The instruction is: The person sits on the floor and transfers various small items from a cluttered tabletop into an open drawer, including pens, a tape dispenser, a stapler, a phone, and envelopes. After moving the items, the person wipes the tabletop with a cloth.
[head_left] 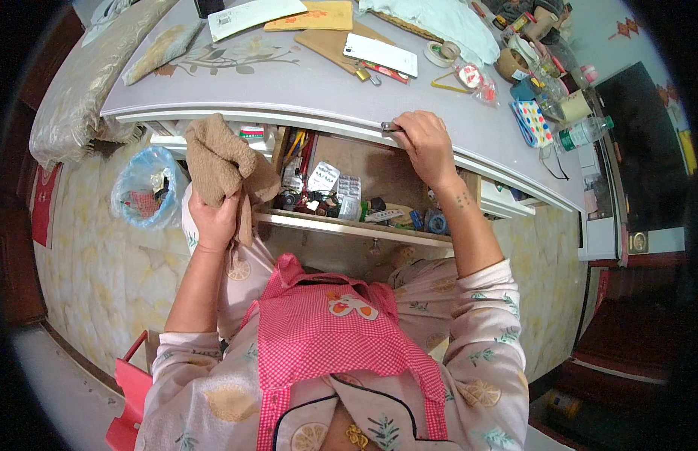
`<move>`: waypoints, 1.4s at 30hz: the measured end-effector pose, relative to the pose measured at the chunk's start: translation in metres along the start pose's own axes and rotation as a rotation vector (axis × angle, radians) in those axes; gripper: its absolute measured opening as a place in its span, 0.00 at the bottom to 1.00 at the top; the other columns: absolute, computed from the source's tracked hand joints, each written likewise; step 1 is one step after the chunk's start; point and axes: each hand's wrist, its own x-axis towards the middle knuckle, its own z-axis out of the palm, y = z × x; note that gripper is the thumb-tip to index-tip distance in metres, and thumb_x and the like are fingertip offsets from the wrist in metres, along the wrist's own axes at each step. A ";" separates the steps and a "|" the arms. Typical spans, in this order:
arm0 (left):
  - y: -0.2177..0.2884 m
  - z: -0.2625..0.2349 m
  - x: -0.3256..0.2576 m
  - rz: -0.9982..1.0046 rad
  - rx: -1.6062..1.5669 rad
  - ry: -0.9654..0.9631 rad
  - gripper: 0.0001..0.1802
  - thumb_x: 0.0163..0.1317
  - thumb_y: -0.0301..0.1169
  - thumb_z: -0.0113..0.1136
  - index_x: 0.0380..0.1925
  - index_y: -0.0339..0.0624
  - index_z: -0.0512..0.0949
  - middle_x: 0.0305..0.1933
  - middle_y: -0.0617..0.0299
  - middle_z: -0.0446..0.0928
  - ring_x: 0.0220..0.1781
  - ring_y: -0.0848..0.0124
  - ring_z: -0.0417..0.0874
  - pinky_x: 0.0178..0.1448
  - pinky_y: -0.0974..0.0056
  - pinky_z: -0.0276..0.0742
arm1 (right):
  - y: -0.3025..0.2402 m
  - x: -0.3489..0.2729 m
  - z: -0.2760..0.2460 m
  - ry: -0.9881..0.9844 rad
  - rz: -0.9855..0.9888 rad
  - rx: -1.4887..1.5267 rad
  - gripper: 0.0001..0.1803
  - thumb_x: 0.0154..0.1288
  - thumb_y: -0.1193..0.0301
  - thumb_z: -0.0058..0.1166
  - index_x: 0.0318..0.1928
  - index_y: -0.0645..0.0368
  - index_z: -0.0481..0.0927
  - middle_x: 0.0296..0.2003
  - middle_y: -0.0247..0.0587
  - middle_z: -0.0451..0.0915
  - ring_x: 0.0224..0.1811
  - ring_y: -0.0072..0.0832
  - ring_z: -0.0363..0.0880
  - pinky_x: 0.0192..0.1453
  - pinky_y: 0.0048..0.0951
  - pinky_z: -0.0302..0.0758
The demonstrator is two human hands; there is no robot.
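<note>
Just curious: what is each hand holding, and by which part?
The left hand grips a brown cloth by its lower end. The right hand pinches a small metal object at the desk edge; which part is unclear.

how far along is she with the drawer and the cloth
Done: the drawer under the desk stands pulled open, showing pens, blister packs and small parts. In hand: the left hand grips a brown cloth held up beside the drawer; the right hand rests on the desk edge, pinching a small metal item. Left: the cloth is not touching the drawer or desktop.
</note>
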 end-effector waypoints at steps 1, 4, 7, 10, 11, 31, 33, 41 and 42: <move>0.001 0.001 0.000 -0.004 -0.006 0.009 0.18 0.50 0.30 0.67 0.40 0.35 0.77 0.39 0.53 0.80 0.42 0.61 0.82 0.48 0.62 0.75 | -0.001 -0.002 -0.001 -0.057 0.030 -0.048 0.16 0.55 0.71 0.57 0.45 0.60 0.75 0.40 0.43 0.78 0.48 0.40 0.75 0.53 0.38 0.68; -0.001 0.000 -0.001 -0.007 -0.007 0.026 0.18 0.50 0.30 0.67 0.40 0.34 0.77 0.39 0.54 0.80 0.42 0.62 0.82 0.48 0.62 0.75 | -0.014 -0.012 -0.008 -0.187 -0.032 -0.032 0.13 0.55 0.71 0.57 0.42 0.59 0.76 0.36 0.41 0.79 0.43 0.40 0.76 0.49 0.39 0.71; -0.002 0.003 -0.001 -0.033 -0.041 0.030 0.18 0.51 0.30 0.67 0.41 0.34 0.77 0.40 0.55 0.80 0.42 0.64 0.81 0.48 0.63 0.75 | -0.016 -0.047 0.014 0.160 -0.213 0.199 0.12 0.55 0.73 0.56 0.42 0.57 0.77 0.37 0.44 0.79 0.43 0.41 0.76 0.49 0.41 0.72; -0.003 0.000 -0.003 -0.048 -0.049 0.017 0.18 0.51 0.30 0.67 0.41 0.34 0.77 0.40 0.56 0.80 0.42 0.65 0.81 0.48 0.64 0.75 | -0.005 -0.075 0.045 -0.082 -0.036 0.262 0.10 0.58 0.74 0.55 0.41 0.60 0.77 0.38 0.47 0.78 0.41 0.44 0.77 0.47 0.38 0.74; -0.003 0.000 -0.002 -0.048 -0.049 0.009 0.18 0.51 0.30 0.67 0.41 0.34 0.77 0.40 0.56 0.80 0.42 0.66 0.81 0.48 0.64 0.75 | 0.002 -0.085 0.056 -0.178 0.051 0.293 0.09 0.59 0.74 0.55 0.41 0.61 0.76 0.38 0.47 0.78 0.40 0.45 0.77 0.47 0.37 0.74; -0.007 0.003 -0.002 -0.051 -0.099 0.006 0.17 0.51 0.30 0.67 0.40 0.34 0.77 0.39 0.55 0.81 0.42 0.64 0.82 0.49 0.63 0.75 | 0.039 -0.129 0.125 -0.408 0.761 0.800 0.12 0.70 0.70 0.44 0.50 0.62 0.68 0.30 0.44 0.75 0.31 0.35 0.75 0.36 0.33 0.72; -0.008 0.000 -0.003 -0.062 -0.113 0.016 0.17 0.51 0.30 0.67 0.40 0.34 0.77 0.39 0.55 0.81 0.42 0.65 0.82 0.49 0.64 0.75 | 0.031 -0.127 0.117 -0.375 0.529 0.461 0.14 0.69 0.70 0.44 0.50 0.64 0.68 0.33 0.54 0.77 0.37 0.46 0.78 0.41 0.42 0.73; -0.005 0.002 -0.001 -0.044 -0.094 0.019 0.18 0.51 0.30 0.67 0.41 0.34 0.76 0.40 0.56 0.80 0.42 0.65 0.81 0.49 0.64 0.75 | 0.028 -0.133 0.108 -0.509 0.247 0.123 0.12 0.63 0.69 0.49 0.44 0.64 0.75 0.39 0.58 0.77 0.45 0.53 0.75 0.50 0.48 0.71; -0.003 0.002 -0.001 -0.049 -0.091 0.016 0.18 0.51 0.30 0.67 0.41 0.34 0.76 0.40 0.56 0.80 0.42 0.65 0.81 0.49 0.64 0.75 | 0.026 -0.133 0.106 -0.498 0.167 0.063 0.12 0.62 0.69 0.50 0.43 0.63 0.76 0.39 0.57 0.77 0.45 0.53 0.75 0.50 0.47 0.71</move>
